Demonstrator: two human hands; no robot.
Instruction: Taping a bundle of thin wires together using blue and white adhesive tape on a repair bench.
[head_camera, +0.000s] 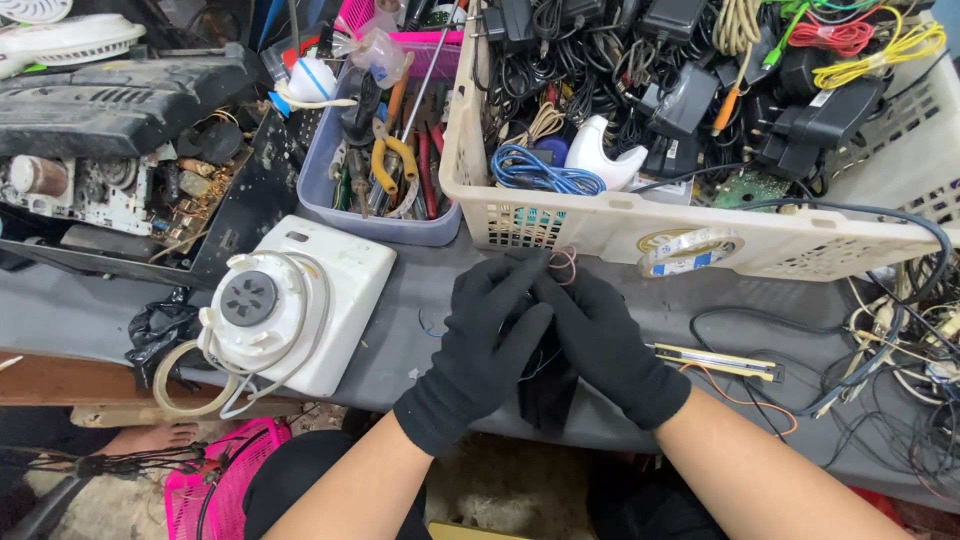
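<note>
A: What are the hands working on?

B: A small dark part (540, 365) is sitting between both palms, low over the grey table (80, 310), with thin copper wire (563, 262) looping up past the fingertips. I cannot tell what the part is, as it is mostly hidden.

A: And the grips?

B: The left hand (480, 350), in a black glove, is curling closed around the part. The right hand (605, 345) is pinching closed on it too, overlapping the left.

A: What is lying around them?

B: Just behind, a cream basket (600, 225) is holding cables and adapters. A white motor housing (290, 305) is resting to the left, a tray of tools (380, 225) beyond it, and a soldering tool (715, 360) to the right.
</note>
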